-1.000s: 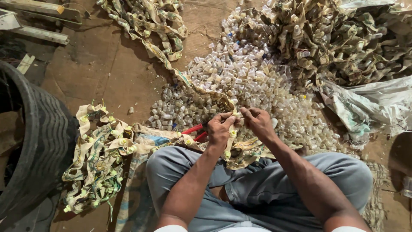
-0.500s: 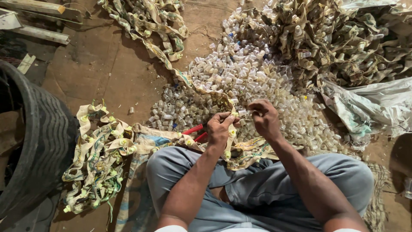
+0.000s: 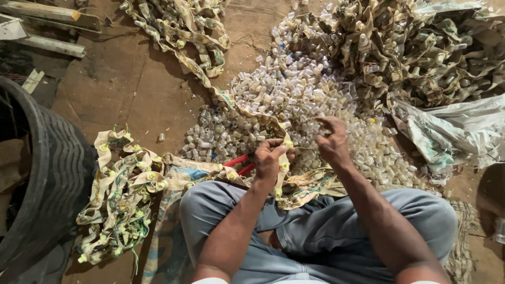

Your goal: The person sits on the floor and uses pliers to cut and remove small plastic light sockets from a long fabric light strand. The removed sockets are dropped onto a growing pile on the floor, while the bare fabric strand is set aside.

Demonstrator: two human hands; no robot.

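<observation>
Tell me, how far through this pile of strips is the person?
Done: a big heap of small clear caps lies on the floor, with emptied strips beside the knee. In hand: the left hand grips a strip; the right hand hovers open. Left: a large tangle of capped strips.

Ahead of the fingers (image 3: 281,149) lies a heap of small caps (image 3: 294,100); a tyre (image 3: 47,173) stands far left.

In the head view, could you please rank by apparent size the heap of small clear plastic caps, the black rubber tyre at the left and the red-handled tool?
1. Heap of small clear plastic caps, widest spread.
2. Black rubber tyre, cut off by the frame and nearer the camera, so its rank is unsure.
3. Red-handled tool, mostly hidden, clearly smallest.
</observation>
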